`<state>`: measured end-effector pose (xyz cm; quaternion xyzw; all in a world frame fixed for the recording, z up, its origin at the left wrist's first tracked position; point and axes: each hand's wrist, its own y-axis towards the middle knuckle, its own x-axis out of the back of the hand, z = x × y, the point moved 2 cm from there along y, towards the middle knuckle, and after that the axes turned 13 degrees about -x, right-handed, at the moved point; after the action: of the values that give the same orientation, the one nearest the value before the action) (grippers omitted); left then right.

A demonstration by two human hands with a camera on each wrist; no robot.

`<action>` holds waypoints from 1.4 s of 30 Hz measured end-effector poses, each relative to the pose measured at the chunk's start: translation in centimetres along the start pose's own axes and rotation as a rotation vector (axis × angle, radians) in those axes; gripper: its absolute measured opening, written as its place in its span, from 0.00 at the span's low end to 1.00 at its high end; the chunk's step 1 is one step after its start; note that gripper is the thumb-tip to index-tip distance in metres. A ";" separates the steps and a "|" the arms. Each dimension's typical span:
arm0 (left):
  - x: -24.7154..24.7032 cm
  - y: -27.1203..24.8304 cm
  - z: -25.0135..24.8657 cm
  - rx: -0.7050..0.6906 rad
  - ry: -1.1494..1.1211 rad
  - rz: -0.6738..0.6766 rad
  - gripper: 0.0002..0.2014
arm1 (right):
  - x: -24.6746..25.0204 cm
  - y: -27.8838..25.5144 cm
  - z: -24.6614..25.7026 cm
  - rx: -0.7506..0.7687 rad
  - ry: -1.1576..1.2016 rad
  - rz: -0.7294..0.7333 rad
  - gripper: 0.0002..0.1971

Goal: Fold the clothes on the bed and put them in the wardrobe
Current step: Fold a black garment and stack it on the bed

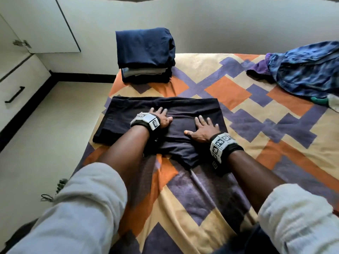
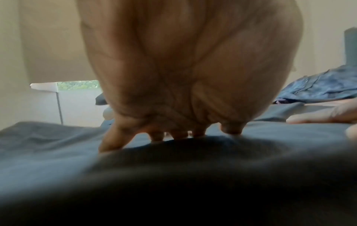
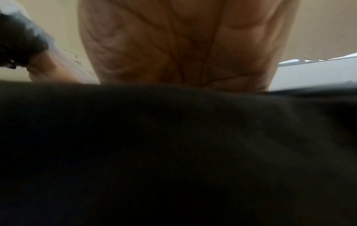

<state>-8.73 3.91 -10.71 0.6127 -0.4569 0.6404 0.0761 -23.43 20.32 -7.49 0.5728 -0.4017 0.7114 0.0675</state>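
Observation:
A dark, partly folded garment (image 1: 183,109) lies flat on the patterned bed sheet (image 1: 229,92). My left hand (image 1: 162,117) presses on its middle with fingers spread. My right hand (image 1: 204,128) lies flat on it just to the right, thumb pointing left. In the left wrist view my left hand's fingertips (image 2: 179,135) touch the dark garment (image 2: 77,152). The right wrist view shows only my palm (image 3: 183,45) over the dark garment (image 3: 173,145). A stack of folded clothes (image 1: 145,55), navy on top, stands at the bed's far left corner.
A heap of unfolded blue and purple clothes (image 1: 302,70) lies at the far right of the bed. White wardrobe doors (image 1: 45,24) and a drawer with a black handle (image 1: 14,94) stand to the left, across a strip of floor.

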 end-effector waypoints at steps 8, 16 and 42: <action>4.7 0.3 -6.8 0.056 0.098 -0.113 0.31 | 1.8 -0.4 -2.4 0.046 -0.043 0.057 0.50; 2.0 3.5 -8.6 -0.167 0.164 0.037 0.44 | -0.6 -0.4 -4.3 0.056 0.011 0.008 0.43; -4.5 -6.9 -11.0 -0.148 0.046 -0.117 0.37 | -0.8 0.7 -10.4 -0.186 1.275 0.414 0.25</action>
<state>-10.96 17.39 -9.25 0.6161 -0.4645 0.6133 0.1688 -31.49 26.93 -8.72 -0.0560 -0.4442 0.8709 0.2025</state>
